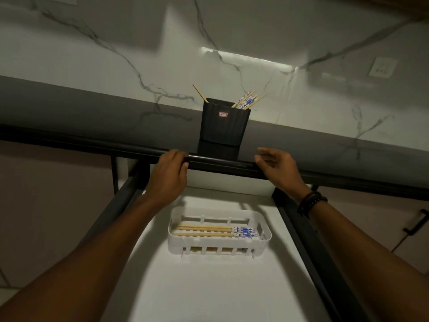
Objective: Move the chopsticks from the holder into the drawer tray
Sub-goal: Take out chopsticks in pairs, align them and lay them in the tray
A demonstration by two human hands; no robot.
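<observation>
A black ribbed holder (222,124) stands on the grey counter near its front edge. Several bamboo chopsticks (247,101) with blue-and-white ends lean out of it to the right, and one plain stick (200,93) leans left. Below, in the open drawer, a white slotted tray (219,246) holds a few chopsticks (216,230) lying flat. My left hand (168,176) rests on the counter's dark front edge, fingers curled over it, left of the holder. My right hand (276,167) hovers at the same edge to the holder's right, fingers apart and empty.
The grey counter (92,117) runs across the view under a marble wall with a socket (381,67) at the right. The drawer (209,287) has a white floor and dark side rails (308,249). A cabinet handle (417,223) is at the far right.
</observation>
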